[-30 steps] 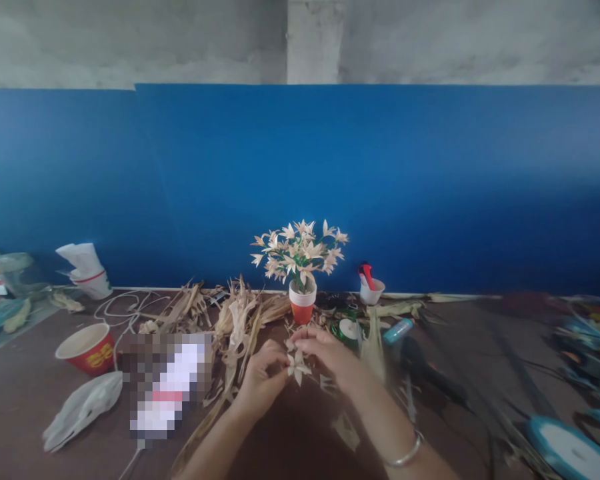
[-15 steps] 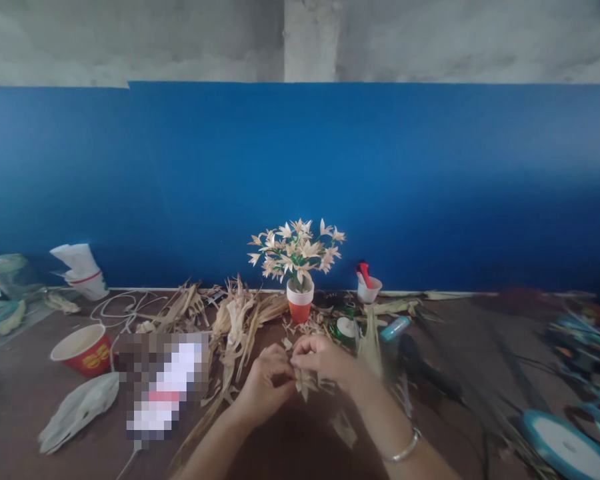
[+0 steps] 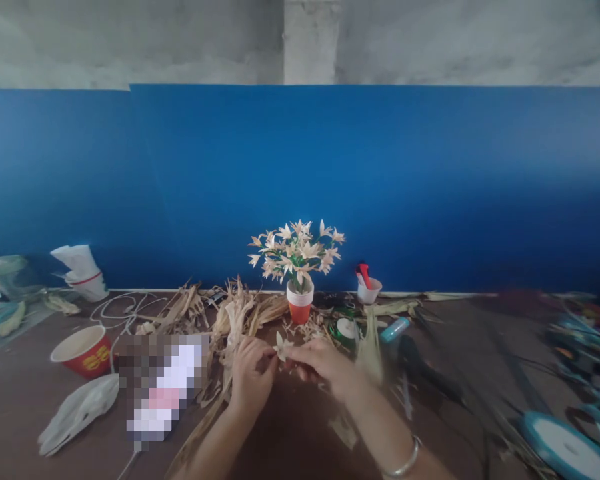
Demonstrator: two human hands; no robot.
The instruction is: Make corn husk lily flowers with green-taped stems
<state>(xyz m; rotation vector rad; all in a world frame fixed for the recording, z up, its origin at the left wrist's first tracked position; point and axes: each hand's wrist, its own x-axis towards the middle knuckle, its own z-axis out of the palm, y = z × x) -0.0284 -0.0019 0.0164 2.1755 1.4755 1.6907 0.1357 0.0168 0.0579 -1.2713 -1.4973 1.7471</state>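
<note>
In the head view, the left hand point(image 3: 253, 377) is drawn narrow, thumb and fingertips pinching a small pale flower point(image 3: 281, 347) at its left side. The right hand point(image 3: 327, 367) meets the flower from the other side, its fingers bent and close together; I cannot tell whether they grip it or only touch it. The flower is between the two hands, above the bench point(image 3: 300, 433) and in front of an orange and white pot point(image 3: 300, 313). A bunch point(image 3: 300, 250) of similar pale flowers with green stems stands upright in that pot. A bangle point(image 3: 406, 460) circles the right wrist.

Dry husks point(image 3: 230, 317) lie heaped beyond the left hand. Farther left are a red bowl point(image 3: 96, 353) and a white cable point(image 3: 123, 310). Beyond the right hand are a green-edged roll point(image 3: 347, 328), a blue cylinder point(image 3: 395, 329) and a white cup point(image 3: 370, 294) with something red in it. A blue spool point(image 3: 570, 443) lies near the right corner. A blue panel point(image 3: 300, 153) rises behind the bench.
</note>
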